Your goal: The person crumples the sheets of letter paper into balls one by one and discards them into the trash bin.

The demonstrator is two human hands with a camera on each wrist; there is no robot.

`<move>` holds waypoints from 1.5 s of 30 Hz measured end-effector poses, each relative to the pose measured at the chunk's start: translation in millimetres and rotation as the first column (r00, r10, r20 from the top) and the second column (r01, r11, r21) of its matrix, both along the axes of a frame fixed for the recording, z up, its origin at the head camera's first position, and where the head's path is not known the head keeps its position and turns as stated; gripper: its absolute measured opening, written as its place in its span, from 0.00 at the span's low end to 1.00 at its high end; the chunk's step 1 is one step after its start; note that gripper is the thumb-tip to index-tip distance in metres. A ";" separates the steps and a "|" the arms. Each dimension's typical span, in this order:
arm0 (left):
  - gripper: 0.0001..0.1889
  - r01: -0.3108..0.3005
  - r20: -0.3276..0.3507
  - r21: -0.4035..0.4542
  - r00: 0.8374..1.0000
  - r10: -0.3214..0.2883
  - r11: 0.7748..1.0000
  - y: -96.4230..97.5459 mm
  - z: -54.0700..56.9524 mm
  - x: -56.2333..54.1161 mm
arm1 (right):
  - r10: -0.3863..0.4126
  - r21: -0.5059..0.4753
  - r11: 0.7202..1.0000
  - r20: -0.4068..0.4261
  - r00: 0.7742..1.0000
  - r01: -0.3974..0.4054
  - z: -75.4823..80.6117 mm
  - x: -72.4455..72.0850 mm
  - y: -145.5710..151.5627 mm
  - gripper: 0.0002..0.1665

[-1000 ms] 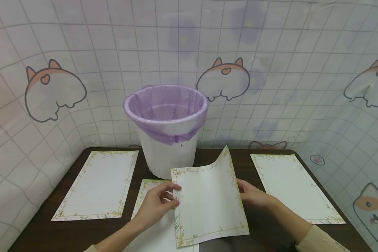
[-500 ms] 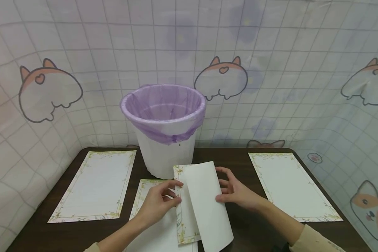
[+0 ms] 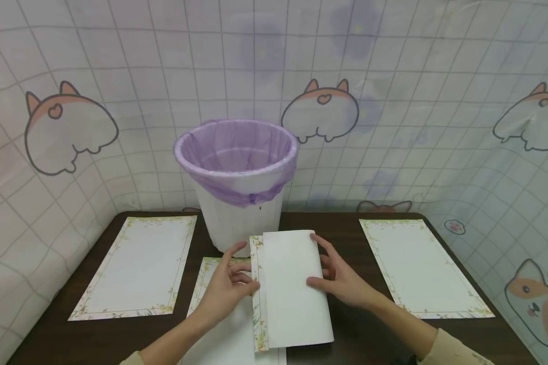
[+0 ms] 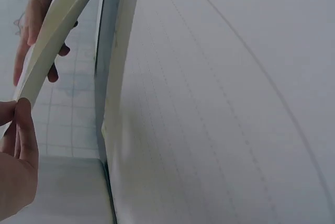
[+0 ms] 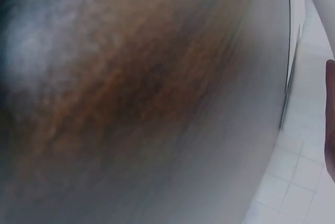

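Observation:
A sheet of floral-bordered paper is folded over at the front middle, its blank back facing up and a strip of border showing at the left. My left hand pinches its left edge between thumb and fingers, index finger raised. At the right, my right hand grips the bent side, thumb on top and fingers behind. The left wrist view has the folded paper edge-on, pinched by the left hand. Only a sliver of the right hand shows in the right wrist view.
Behind the hands stands a white bin with a purple liner. Bordered sheets lie on the dark table: one left, one right, and a partly covered one under the left hand.
The right hand has brought the sheet's right side up and over to the left, folding it nearly onto the left edge. The left index finger has lifted off the paper.

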State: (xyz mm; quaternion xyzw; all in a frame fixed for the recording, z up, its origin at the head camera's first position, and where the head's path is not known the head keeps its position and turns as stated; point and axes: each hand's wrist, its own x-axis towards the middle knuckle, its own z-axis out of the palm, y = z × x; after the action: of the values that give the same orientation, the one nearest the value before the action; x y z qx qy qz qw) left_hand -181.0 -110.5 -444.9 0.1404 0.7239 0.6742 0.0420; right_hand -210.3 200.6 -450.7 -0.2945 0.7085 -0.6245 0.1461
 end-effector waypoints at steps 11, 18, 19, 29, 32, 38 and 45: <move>0.21 0.141 0.167 0.306 0.966 -0.198 0.942 -4.1 1.9 0.7 | -0.037 0.084 0.995 -0.105 0.994 0.046 3.9 5.8 -6.6 0.52; 0.21 0.193 0.190 0.379 0.941 -0.280 0.905 0.7 -5.3 0.9 | -0.093 0.146 0.982 -0.173 0.981 0.119 7.2 9.8 -15.2 0.52; 0.21 0.201 0.198 0.395 0.934 -0.297 0.897 1.9 -5.5 0.9 | -0.100 0.156 0.979 -0.185 0.978 0.130 7.7 10.3 -16.8 0.52; 0.30 0.248 0.236 0.488 0.885 -0.400 0.837 5.1 -5.1 3.5 | -0.185 0.135 0.968 -0.189 0.964 0.212 10.3 15.0 -26.7 0.39; 0.30 0.252 0.238 0.501 0.880 -0.412 0.828 2.6 -7.0 3.2 | -0.218 0.115 0.962 -0.211 0.953 0.246 8.5 15.3 -27.9 0.31; 0.31 0.286 0.263 0.469 0.858 -0.441 0.836 2.0 -9.3 1.3 | -0.211 0.102 0.963 -0.297 0.931 0.251 5.1 15.6 -32.6 0.26; 0.35 0.262 0.230 0.400 0.899 -0.373 0.878 11.5 -9.4 -4.3 | -0.166 0.131 0.963 -0.398 0.902 0.235 5.7 14.8 -38.1 0.26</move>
State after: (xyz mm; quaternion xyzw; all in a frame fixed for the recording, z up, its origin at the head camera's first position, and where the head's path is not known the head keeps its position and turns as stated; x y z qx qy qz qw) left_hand -185.3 -99.0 -454.2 0.1596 0.5398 0.7920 0.2364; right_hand -195.5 162.4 -445.1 -0.3223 0.8021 -0.5015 -0.0350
